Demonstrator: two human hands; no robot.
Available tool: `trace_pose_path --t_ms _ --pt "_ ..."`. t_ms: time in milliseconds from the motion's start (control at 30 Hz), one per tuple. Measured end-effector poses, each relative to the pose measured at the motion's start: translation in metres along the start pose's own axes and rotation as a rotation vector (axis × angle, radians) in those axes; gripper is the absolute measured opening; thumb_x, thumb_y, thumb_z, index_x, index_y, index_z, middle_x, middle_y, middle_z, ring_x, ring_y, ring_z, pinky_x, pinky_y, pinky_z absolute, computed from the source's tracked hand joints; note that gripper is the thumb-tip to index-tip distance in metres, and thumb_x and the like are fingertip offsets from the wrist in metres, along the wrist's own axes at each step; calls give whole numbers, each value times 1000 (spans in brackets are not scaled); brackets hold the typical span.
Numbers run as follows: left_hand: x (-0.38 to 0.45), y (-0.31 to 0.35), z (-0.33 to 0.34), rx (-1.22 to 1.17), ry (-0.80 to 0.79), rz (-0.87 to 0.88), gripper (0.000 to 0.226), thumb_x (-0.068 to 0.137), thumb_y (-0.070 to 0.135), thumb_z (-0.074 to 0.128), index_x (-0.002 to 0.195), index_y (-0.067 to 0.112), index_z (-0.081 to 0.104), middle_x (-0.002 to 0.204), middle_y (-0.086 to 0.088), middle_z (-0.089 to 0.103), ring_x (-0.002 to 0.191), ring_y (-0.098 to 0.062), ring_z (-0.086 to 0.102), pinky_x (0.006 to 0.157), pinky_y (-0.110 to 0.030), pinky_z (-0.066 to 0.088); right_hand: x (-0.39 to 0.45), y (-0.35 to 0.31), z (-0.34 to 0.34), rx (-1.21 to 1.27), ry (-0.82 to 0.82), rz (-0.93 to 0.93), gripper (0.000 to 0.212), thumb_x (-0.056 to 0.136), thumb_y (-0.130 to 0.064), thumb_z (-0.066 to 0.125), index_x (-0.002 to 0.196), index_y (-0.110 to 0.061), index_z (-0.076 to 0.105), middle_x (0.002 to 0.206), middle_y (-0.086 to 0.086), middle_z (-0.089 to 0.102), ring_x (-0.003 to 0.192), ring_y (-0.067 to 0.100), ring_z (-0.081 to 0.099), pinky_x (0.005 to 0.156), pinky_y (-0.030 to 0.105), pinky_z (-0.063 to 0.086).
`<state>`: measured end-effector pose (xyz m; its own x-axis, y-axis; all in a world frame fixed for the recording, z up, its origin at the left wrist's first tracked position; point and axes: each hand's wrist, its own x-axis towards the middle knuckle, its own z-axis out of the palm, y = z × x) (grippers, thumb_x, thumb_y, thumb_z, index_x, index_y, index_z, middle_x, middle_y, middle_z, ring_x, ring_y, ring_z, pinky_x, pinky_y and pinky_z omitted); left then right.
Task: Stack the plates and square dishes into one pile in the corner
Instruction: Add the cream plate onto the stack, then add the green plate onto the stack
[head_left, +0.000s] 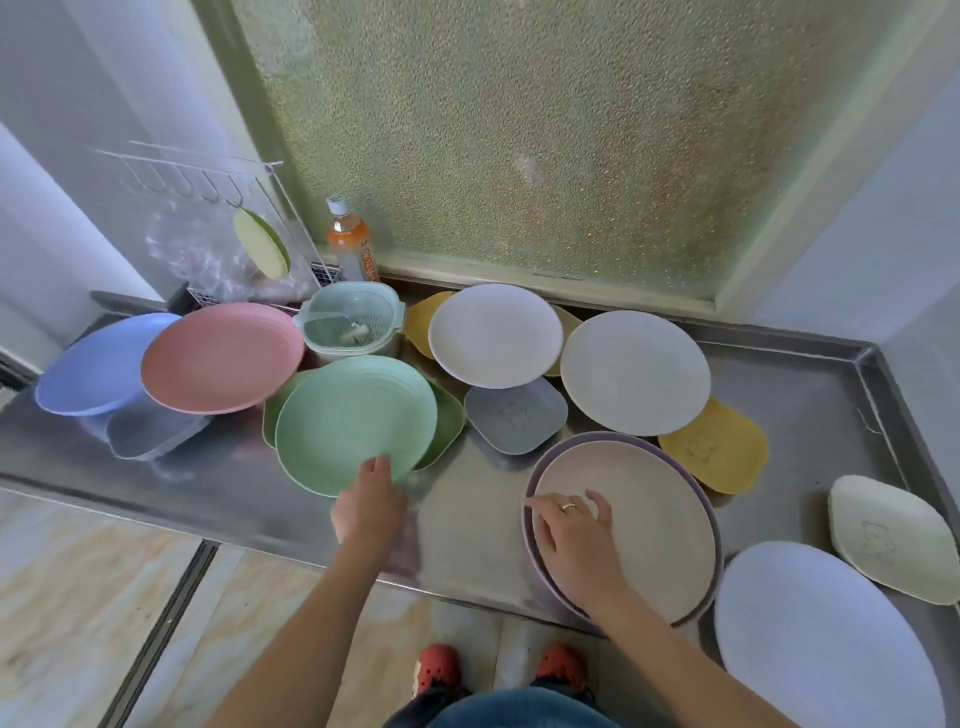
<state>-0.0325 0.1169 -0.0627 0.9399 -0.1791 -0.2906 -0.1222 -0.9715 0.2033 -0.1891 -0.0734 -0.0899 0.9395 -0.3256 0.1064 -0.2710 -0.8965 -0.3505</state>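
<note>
My left hand (370, 501) grips the near rim of a green round plate (353, 415), which lies on a green square dish (447, 421). My right hand (574, 535) rests with spread fingers on a beige plate (644, 514) that sits inside a purple plate (714, 525). Around them lie a pink plate (221, 356), a blue plate (93, 364), two white plates (496, 335) (635, 371), a grey-blue square dish (514, 415), a yellow square dish (717, 447), a pale green square dish (891, 538) and a lilac plate (826, 639).
The steel counter (810, 395) has a raised rim and a back right corner. A mint strainer bowl (350, 325), an orange bottle (349, 241) and a wire rack (218, 228) stand at the back left. A clear tub (150, 431) sits under the pink plate.
</note>
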Motion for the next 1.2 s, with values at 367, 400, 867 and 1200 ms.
trace_pose_path --t_ms 367,400,867,1200 --pt "-13 -40 6 -103 177 307 33 78 4 58 97 27 42 106 2 63 76 -31 68 58 -39 53 55 -88 9 170 -85 -276 55 81 -6 50 132 -27 48 122 -3 59 105 19 57 88 33 37" --pt "-14 -41 7 -122 214 371 40 74 2 63 94 28 40 102 5 64 69 -27 68 51 -38 53 59 -92 10 142 -60 -274 60 81 -6 53 135 -29 44 118 -2 59 100 19 58 85 33 40" --pt "1 1 -11 -90 432 1065 16 73 25 58 81 26 72 86 12 74 57 -13 67 39 -17 46 0 -42 -4 -6 297 11 9 78 -20 65 83 -21 72 73 -2 58 62 21 57 59 29 47" --pt "-34 83 31 113 -81 1358 48 38 8 85 79 30 72 80 15 72 63 -9 69 46 -16 50 -99 14 -25 -114 192 360 30 61 -3 82 85 -20 76 67 -3 59 62 23 60 58 29 47"
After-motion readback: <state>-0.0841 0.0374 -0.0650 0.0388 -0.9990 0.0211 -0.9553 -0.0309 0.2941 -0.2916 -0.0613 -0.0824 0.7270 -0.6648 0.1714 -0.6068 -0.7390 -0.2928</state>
